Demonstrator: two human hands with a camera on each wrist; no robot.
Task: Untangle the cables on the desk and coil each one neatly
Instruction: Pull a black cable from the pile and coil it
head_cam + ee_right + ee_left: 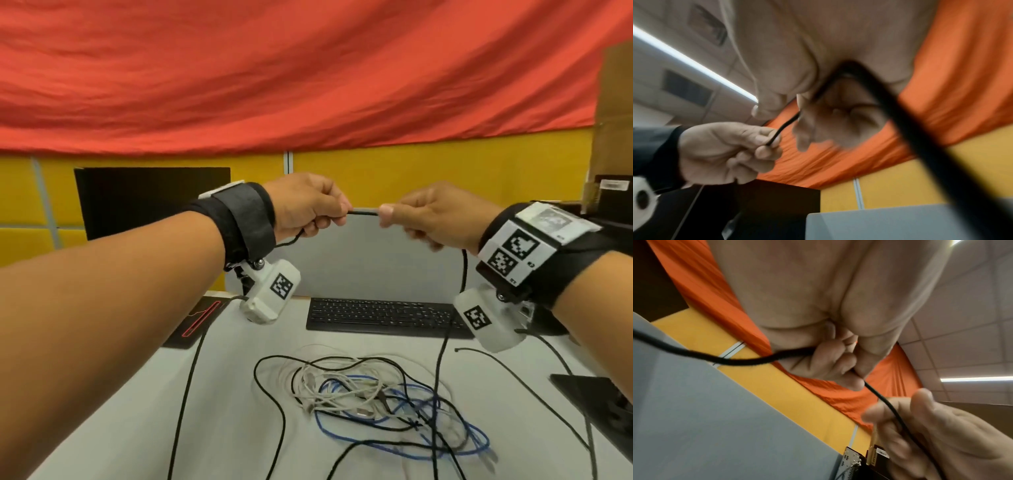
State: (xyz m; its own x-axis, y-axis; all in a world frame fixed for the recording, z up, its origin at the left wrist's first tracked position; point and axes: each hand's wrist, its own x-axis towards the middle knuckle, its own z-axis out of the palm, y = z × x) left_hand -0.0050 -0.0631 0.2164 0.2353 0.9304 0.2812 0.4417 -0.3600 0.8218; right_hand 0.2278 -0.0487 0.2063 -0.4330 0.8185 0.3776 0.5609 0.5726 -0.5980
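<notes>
Both hands are raised well above the bench (144, 404), holding one black cable (467, 213) between them. The left hand (308, 205) has its fingers curled round the cable, pinching it at the fingertips; the right hand (442, 219) grips it likewise, thumb forward, so a short taut stretch spans the gap between the two fists. Held up like this, the cable's two ends hang free, which likely lets the person see which strand runs where and draw it clear of the others.

From the left hand the cable drops to the bench on the left side; from the right hand it falls straight down into the tangle (376, 401) of white, blue and black cables lying on the bench in front of the keyboard (383, 313). The black strand crosses the blue loops there, so it seems not yet free.

There is open bench to the left of the tangle, a fair spot for laying a finished coil. To the right a dark stand base (589, 394) sits near the bench edge, and another black lead runs beside it. The keyboard bounds the far side, so pulling toward the person looks the least cluttered path.
</notes>
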